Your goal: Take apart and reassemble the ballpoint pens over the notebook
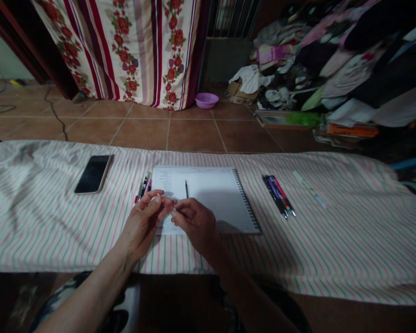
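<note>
Over a white spiral notebook (218, 194) my left hand (145, 219) and my right hand (196, 224) meet, fingertips nearly touching. The left thumb and fingers pinch together; anything between them is too small to make out. My right hand is also closed in a pinch, on something I cannot name. A slim dark pen part (186, 188) with a pointed end lies on the page just beyond my right fingers. Beside the notebook's left edge, partly behind my left hand, rest several pens (145, 184).
A smartphone (93, 175) lies at the left on the striped cloth (333, 249). Several dark and coloured pens (279, 196) lie right of the notebook, with a pale pen (310, 189) farther right. On the floor behind are a purple basin (206, 101) and piled clothes (350, 69).
</note>
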Motion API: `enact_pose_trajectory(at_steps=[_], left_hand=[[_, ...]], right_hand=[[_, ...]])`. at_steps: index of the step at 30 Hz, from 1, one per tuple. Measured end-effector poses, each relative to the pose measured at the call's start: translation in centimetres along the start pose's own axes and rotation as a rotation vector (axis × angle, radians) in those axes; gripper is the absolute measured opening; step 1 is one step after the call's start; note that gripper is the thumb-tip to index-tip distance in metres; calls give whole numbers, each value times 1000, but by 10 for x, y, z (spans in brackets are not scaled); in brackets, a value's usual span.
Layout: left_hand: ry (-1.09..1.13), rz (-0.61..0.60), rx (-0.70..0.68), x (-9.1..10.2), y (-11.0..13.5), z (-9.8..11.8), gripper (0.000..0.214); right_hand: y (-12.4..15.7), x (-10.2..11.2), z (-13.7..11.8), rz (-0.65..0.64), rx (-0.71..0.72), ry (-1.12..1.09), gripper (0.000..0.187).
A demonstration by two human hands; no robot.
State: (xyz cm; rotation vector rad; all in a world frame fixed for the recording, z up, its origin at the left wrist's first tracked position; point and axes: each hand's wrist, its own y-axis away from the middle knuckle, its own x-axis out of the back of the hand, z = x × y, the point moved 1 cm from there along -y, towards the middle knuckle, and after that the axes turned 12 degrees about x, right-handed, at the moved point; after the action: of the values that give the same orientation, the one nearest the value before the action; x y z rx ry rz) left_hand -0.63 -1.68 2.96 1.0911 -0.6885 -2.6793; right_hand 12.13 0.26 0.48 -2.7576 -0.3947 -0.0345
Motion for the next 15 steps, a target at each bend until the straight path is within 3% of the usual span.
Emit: enact_pose_trajectory(at_steps=[7, 12, 15], left_hand=[[23, 16, 67, 2, -2, -3, 9], [-34, -23, 47, 3, -1, -4, 11], [-70, -13, 43, 4, -1, -4, 12]], right_hand=[[-2, 2, -5, 23, -44, -16, 8], [-3, 1, -5, 72, -111, -110, 6], [-3, 2, -5, 83, -86, -53, 5]])
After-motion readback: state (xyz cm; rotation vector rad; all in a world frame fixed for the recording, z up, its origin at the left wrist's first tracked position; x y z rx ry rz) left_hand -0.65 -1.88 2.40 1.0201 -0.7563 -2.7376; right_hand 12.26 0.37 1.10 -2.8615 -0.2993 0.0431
